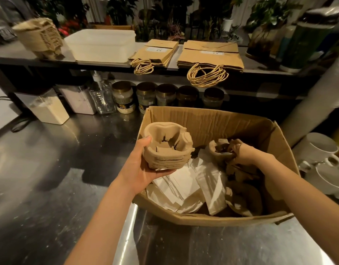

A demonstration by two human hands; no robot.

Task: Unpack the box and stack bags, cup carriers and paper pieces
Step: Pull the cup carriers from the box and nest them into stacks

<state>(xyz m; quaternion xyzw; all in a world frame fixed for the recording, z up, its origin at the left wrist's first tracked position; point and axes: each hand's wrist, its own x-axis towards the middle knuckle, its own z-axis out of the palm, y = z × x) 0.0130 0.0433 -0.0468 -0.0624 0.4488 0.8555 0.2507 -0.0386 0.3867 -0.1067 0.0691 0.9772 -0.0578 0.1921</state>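
With paper bags (210, 54) and a carrier stack (39, 38) shelved, the left hand (144, 169) cups nested cup carriers (167, 148) while the right hand (243, 153) grips another carrier (219, 150) in the cardboard box (212, 121) above white paper pieces (186, 186).

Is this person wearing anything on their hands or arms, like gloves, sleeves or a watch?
Nothing shows. The left hand and right hand are bare, no gloves. Both forearms are bare as far up as the picture reaches; no sleeve in view. No watch or bracelet on either wrist. Some fingers are hidden, so rings cannot be ruled out.
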